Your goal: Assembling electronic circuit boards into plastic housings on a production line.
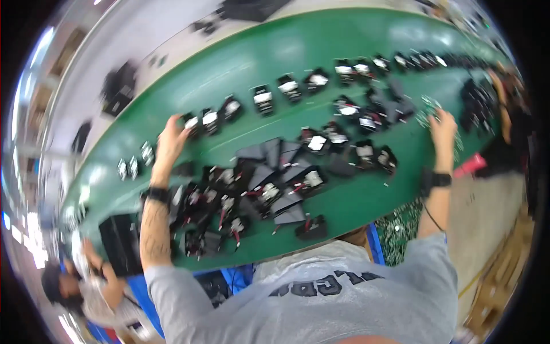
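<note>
My left hand (170, 143) reaches to the row of small black devices with pale tops on the green table. Its thumb and fingers close on the edge of one black device (191, 125) at the left of that row. Farther right, my right hand (443, 133) is bent over a loose cluster of small green-and-white pieces (428, 109). Its fingers are drawn together there, and what lies between them is too blurred to tell. Between my arms lies a heap of black devices with red wires (268, 194), mixed with dark grey flat pieces (291, 214).
The green table (355, 198) curves across the view. A black box (120, 243) stands by my left arm. A blue-edged bin of green pieces (398, 229) sits below the near edge. A co-worker (97, 286) is at lower left; black parts (478, 106) are piled far right.
</note>
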A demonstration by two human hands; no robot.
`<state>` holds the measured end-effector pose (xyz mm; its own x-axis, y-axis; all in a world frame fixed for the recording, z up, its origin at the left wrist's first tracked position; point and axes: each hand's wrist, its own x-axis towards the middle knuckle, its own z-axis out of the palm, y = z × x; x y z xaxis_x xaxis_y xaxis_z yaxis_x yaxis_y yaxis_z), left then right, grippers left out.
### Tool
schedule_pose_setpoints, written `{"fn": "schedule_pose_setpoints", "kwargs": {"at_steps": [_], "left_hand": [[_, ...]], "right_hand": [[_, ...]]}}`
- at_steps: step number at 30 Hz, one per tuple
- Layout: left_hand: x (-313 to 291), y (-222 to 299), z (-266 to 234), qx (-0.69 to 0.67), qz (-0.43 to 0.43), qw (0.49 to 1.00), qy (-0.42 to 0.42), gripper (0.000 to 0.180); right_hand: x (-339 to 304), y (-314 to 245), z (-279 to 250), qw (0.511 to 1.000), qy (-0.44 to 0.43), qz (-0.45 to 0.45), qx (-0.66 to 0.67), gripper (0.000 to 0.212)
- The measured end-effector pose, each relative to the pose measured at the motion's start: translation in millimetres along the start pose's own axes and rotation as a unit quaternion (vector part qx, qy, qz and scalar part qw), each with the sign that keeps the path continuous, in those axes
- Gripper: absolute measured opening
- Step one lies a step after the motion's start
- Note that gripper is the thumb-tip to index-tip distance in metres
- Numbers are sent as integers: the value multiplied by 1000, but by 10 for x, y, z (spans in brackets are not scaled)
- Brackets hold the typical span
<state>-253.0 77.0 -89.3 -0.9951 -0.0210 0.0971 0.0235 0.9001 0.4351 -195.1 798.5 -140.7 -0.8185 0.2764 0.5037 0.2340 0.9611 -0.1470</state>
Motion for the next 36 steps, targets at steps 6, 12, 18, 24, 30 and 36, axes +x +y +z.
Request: {"fn": "schedule_pose_setpoints", "kwargs": {"at_steps": [6,12,18,24,30,36], "left_hand": [[265,-6,132,-183,-95,974,-93,60],[-29,-173,-198,-338,-123,932,-44,48],[-1218,963,-607,-773,-116,624,-16,47],[-1928,1690,1,-786,-178,583,-104,61],[-1980,1879,259,-760,-181,610,-131,74],[-1976,1912,309,-742,-177,627,-159,73]], "right_hand": [[94,468,-66,997,-67,-20,24,30],[-73,-579,-528,959,-16,103,264,22],[-939,-1601,-996,770,-223,131,583,19],[-1294,-2829,-1051,540,-346,129,756,14],[-1353,-3152,-1078,473,-385,64,790,17],[-1395,-3080,-1065,447,-363,84,813,17]]}}
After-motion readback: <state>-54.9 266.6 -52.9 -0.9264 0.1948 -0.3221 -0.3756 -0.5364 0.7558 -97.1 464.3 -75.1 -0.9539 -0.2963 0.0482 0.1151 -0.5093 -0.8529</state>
